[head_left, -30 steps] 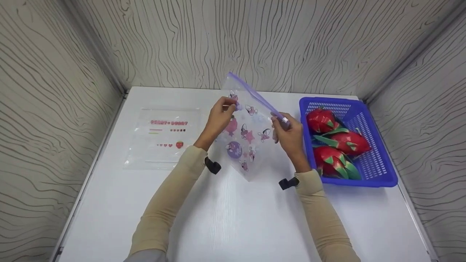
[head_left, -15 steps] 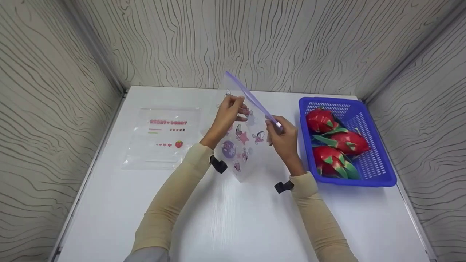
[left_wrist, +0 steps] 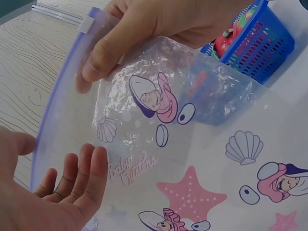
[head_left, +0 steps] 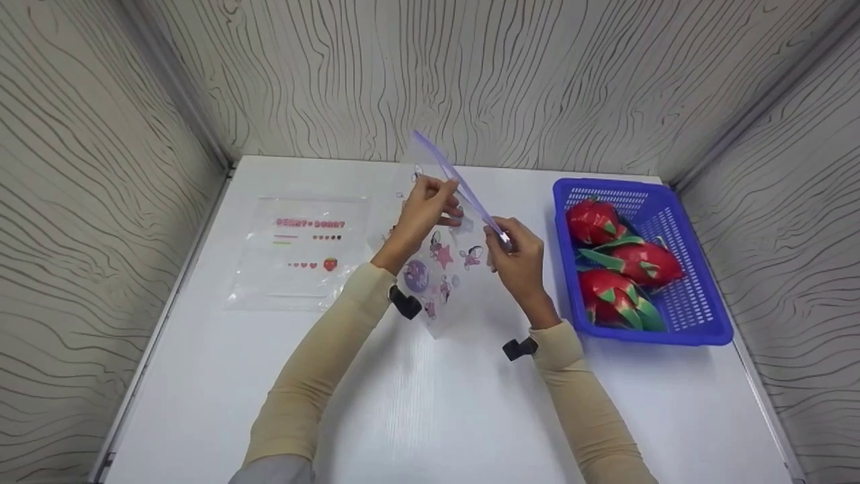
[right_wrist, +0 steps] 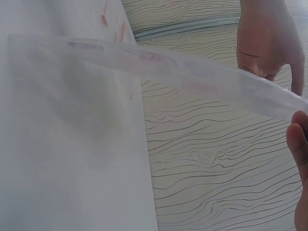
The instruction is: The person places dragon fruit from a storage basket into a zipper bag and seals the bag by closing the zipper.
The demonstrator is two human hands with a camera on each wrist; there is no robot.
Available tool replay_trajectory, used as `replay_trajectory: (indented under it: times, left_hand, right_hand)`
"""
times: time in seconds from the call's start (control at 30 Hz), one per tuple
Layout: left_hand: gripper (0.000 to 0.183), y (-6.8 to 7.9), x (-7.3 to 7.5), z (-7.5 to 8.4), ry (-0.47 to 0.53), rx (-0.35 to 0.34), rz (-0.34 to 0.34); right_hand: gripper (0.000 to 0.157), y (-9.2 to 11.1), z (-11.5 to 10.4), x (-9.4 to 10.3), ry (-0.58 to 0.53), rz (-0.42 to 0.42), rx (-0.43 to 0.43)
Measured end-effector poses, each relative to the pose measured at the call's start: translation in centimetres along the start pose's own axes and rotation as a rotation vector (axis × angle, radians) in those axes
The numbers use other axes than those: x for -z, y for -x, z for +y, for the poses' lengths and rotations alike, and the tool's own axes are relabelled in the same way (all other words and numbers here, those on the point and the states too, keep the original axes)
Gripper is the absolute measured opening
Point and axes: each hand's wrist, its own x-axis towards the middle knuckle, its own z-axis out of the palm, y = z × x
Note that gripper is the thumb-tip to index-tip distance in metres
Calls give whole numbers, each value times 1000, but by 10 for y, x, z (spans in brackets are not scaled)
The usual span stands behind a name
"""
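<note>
A clear zip bag [head_left: 443, 269] with a purple slider strip and pink and purple cartoon prints stands tilted above the table. My right hand [head_left: 517, 259] pinches its upper corner beside the white slider [left_wrist: 85, 24]. Near the purple strip [head_left: 463, 191] is my left hand [head_left: 426, 208]. In the left wrist view, the left hand [left_wrist: 57, 187] has loosely bent fingers in front of the film and its thumb close to the strip. The right wrist view shows the bag [right_wrist: 159, 62] nearly edge-on, with fingertips [right_wrist: 297, 137] at its end.
Another clear bag [head_left: 302, 252] with strawberry prints lies flat on the left of the white table [head_left: 403, 417]. At the right stands a blue basket [head_left: 699, 329] holding 3 red dragon fruits [head_left: 645, 263] with green leaves. Wood-grain panels [head_left: 430, 74] surround the table.
My left hand has let go of the bag's printed side and moved right, up to the purple strip. The right hand and bag have shifted slightly left.
</note>
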Motion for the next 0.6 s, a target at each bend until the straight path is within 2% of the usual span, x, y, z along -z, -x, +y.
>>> replay_trajectory:
  times: [0.3, 0.5, 0.6]
  left_hand:
    - [26, -2, -4, -1, -1, 18, 7]
    - [30, -2, -3, -3, -41, 12, 3]
    - [30, -1, -2, -4, -56, 7, 5]
  right_hand:
    - [23, 4, 2, 1, -9, -54, -6]
    - [47, 5, 0, 1, -24, -110, -30]
    - [43, 5, -1, 1, -27, -130, -45]
